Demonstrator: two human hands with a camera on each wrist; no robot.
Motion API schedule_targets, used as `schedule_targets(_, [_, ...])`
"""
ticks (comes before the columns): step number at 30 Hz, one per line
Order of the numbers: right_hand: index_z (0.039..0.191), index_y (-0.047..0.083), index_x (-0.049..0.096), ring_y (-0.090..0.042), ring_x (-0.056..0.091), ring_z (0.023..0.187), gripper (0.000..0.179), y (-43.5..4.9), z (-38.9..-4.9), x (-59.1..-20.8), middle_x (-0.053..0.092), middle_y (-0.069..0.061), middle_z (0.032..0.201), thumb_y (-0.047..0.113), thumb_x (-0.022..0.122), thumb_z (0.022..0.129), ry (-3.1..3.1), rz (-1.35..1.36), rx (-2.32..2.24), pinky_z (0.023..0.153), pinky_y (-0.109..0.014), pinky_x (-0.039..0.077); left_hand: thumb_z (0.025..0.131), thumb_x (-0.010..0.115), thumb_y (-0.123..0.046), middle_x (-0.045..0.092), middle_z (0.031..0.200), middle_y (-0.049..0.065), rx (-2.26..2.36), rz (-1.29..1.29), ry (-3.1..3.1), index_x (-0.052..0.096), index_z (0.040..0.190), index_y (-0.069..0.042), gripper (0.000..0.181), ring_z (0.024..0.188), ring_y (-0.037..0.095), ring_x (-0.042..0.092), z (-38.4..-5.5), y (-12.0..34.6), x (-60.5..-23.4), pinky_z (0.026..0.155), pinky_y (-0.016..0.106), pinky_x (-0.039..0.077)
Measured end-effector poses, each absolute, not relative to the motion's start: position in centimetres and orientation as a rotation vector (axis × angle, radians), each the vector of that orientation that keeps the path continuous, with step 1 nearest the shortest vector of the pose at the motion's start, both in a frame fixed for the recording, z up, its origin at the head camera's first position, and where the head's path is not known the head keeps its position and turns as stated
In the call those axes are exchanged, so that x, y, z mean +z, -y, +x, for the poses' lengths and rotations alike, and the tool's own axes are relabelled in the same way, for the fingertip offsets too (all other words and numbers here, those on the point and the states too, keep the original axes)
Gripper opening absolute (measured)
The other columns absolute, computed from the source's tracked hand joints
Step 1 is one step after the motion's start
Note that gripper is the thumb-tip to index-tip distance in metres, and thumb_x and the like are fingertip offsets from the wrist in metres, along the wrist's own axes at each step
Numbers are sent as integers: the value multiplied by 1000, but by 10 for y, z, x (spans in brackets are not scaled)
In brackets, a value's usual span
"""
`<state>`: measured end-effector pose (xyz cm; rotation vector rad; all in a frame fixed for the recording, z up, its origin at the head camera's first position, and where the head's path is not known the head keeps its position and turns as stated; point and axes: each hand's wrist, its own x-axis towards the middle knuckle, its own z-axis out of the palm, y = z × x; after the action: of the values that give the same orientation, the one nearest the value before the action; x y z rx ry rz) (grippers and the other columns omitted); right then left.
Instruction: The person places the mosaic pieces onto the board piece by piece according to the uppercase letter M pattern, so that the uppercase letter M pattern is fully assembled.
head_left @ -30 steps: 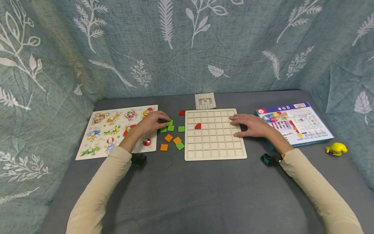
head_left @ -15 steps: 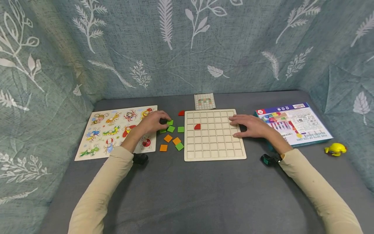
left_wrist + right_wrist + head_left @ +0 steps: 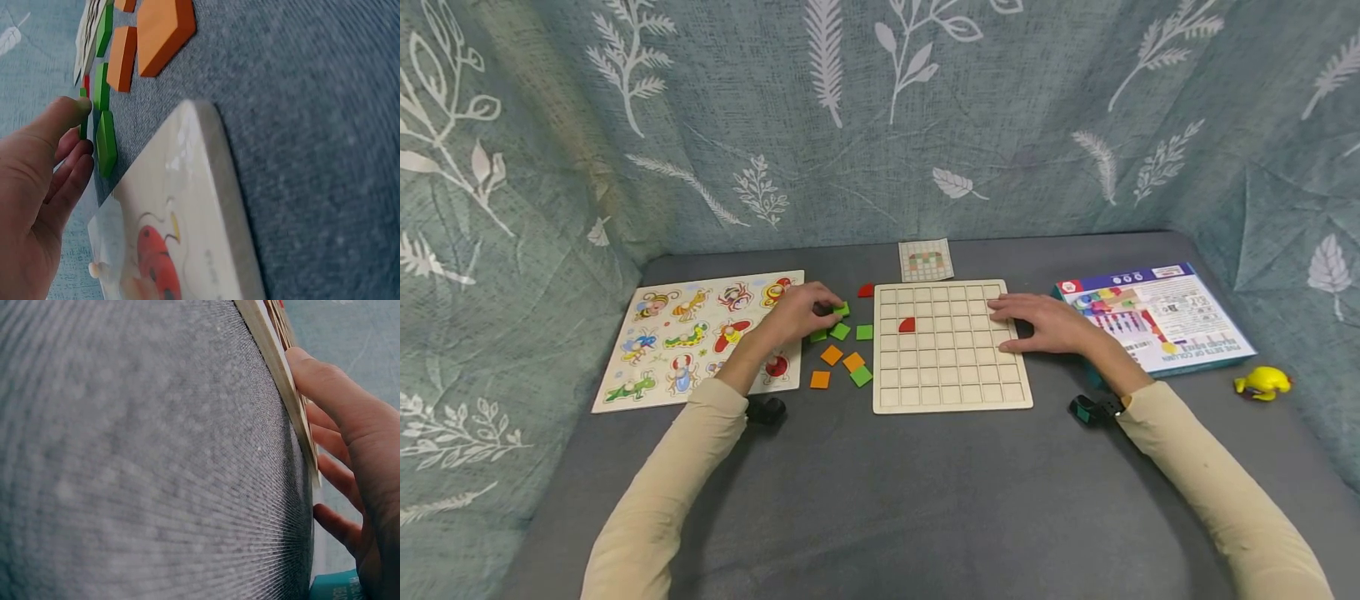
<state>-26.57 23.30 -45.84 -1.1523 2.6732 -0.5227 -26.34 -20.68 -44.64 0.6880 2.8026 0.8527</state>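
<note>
My left hand [image 3: 796,317] pinches a green square tile [image 3: 83,130] between thumb and fingers, just above the other loose tiles. Several green tiles [image 3: 864,332] and orange tiles [image 3: 821,380] lie on the table between the two wooden boards. My right hand [image 3: 1045,322] rests its fingers and thumb on the right edge of the gridded wooden board [image 3: 955,367]. One red quarter-round piece [image 3: 907,325] sits in a cell near that board's upper left. Beyond the left corner lies another red piece [image 3: 866,290].
An insect peg puzzle [image 3: 655,354] lies at the left, partly under my left forearm. Behind the grid stands a small pattern card [image 3: 926,260]. To the right are a flat printed box [image 3: 1172,321] and a yellow toy duck [image 3: 1264,382].
My left hand has shifted slightly right, and the green tile in its fingers has come away from the pile. A green tile beneath has turned a little. The right hand stays put.
</note>
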Motion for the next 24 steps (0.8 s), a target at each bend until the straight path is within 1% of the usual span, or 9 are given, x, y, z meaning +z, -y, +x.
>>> schedule_targets(11, [135, 11, 58, -34, 39, 140, 58, -233, -266, -458, 47, -12, 148, 38, 72, 85, -2671, -1145, -512, 111, -60, 31, 89, 69, -14, 66, 112, 16, 900, 688, -2785, 71, 113, -2, 27, 100, 29, 65, -262, 196, -446, 88, 43, 53])
schedule_targets(24, [134, 11, 59, -35, 39, 140, 56, -234, -267, -460, 47, -12, 148, 38, 71, 86, -2677, -1154, -515, 111, -61, 30, 90, 69, -17, 65, 113, 14, 889, 666, -2773, 70, 114, -5, 26, 102, 27, 66, -261, 187, -448, 89, 41, 54])
